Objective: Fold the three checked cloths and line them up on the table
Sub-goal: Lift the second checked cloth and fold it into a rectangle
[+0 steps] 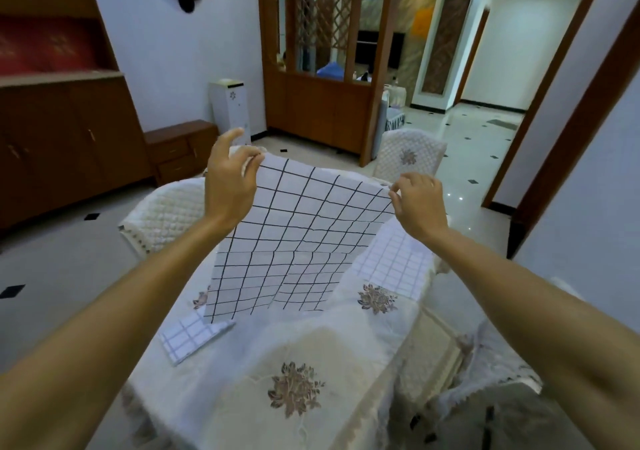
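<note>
A white cloth with a wide black grid [298, 242] hangs open and lightly creased above the table [263, 349], which wears a cream embroidered cover with flower motifs. The left hand [230, 179] pinches its upper left corner between thumb and curled fingers [250, 159], the forefinger raised; the right hand [419, 204] pinches the upper right corner with bent fingers [399, 186]. A folded white cloth with grey-blue checks [194, 340] lies on the table by the hanging lower left corner. A white cloth with fine pale checks [394, 262] lies flat on the right, partly behind the held cloth.
</note>
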